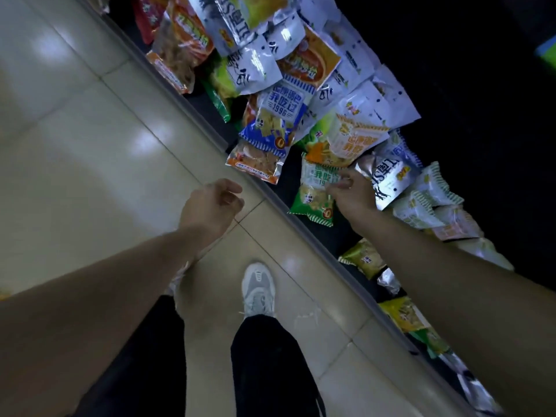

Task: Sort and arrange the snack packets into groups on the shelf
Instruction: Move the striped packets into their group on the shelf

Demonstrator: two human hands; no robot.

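A low dark shelf (287, 182) runs diagonally from top left to bottom right, covered with a jumble of snack packets. My right hand (352, 195) reaches over its edge and pinches a green packet (313, 197) lying flat on the shelf. Beside that hand lies a silver-white packet (388, 179). A blue packet (275, 121) and an orange packet (255, 161) lie just to the left. My left hand (212, 207) hovers over the floor in front of the shelf edge, fingers loosely curled, holding nothing.
Several white, orange and green packets (258, 55) are heaped toward the top of the shelf. Pale packets (430, 200) are grouped at the right, yellow ones (403, 314) lower down. Beige floor tiles (90, 145) fill the left. My shoe (258, 288) stands near the shelf edge.
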